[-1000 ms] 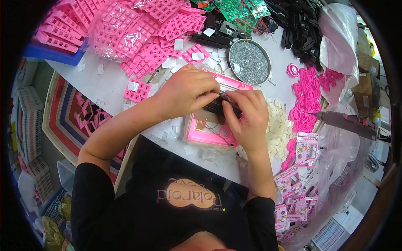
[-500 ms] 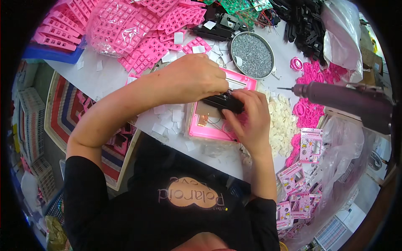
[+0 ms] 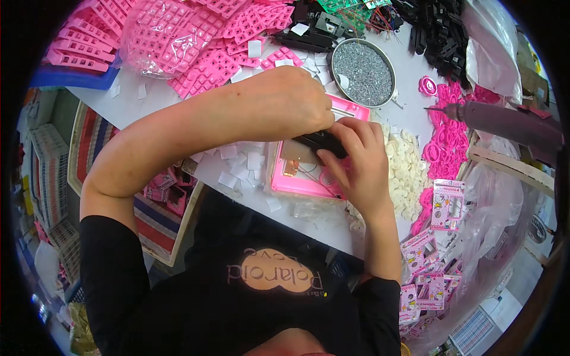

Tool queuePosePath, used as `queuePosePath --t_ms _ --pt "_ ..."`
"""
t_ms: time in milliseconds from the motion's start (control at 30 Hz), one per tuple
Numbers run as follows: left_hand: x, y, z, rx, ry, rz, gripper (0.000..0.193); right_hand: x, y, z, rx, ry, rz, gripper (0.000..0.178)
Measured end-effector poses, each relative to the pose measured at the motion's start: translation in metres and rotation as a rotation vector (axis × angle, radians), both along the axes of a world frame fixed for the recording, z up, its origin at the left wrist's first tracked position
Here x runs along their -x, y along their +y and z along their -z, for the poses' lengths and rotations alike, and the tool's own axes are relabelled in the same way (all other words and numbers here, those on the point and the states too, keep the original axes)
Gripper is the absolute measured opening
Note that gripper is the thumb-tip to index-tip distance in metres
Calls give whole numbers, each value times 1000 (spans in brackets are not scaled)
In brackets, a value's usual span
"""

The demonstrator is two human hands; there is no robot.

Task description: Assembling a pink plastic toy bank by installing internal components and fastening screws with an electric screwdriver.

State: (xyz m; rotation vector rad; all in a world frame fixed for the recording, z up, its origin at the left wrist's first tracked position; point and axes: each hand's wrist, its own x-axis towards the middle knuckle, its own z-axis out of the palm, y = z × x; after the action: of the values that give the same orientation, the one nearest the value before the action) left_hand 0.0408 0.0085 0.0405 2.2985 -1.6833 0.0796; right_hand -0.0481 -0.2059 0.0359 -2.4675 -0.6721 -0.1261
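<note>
A black plastic housing [image 3: 323,142] sits over a pink frame [image 3: 303,187] in the middle of the table. My right hand [image 3: 363,155] grips the housing's right end, thumb on the near side and fingers over the far side. Curled in a fist, my left hand [image 3: 291,105] presses against the housing's left part. Its fingertips are hidden behind the knuckles, so what they pinch does not show. Inside the pink frame lie a small copper-coloured piece [image 3: 291,167] and thin wires.
A round dish of screws [image 3: 363,72] stands behind the hands. A hanging power screwdriver [image 3: 499,120] points in from the right. Cream parts [image 3: 407,172], pink rings [image 3: 446,142] and printed pink cards [image 3: 448,204] lie rightward. Pink keypads [image 3: 208,71] and black housings [image 3: 439,41] are piled farther back.
My left hand has rolled over, and its fingertips have gone out of sight. My right hand keeps its grip. The screwdriver has swung rightward, and the whole view has shifted slightly.
</note>
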Motion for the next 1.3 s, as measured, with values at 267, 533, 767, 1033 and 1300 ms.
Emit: queuePosePath --t_ms 267,533,767,1033,1300 --pt "22 10 2 -12 160 -171 11 1 6 -8 92 13 9 40" --pt "12 6 8 202 673 -366 16 8 14 -14 224 -38 42 40" --pt "4 2 5 104 622 -323 14 8 14 -17 243 -32 36 39" --pt "-1 4 10 63 351 -118 14 6 17 -25 277 -18 31 40" --pt "2 6 9 67 507 -195 15 3 13 -25 241 9 19 37"
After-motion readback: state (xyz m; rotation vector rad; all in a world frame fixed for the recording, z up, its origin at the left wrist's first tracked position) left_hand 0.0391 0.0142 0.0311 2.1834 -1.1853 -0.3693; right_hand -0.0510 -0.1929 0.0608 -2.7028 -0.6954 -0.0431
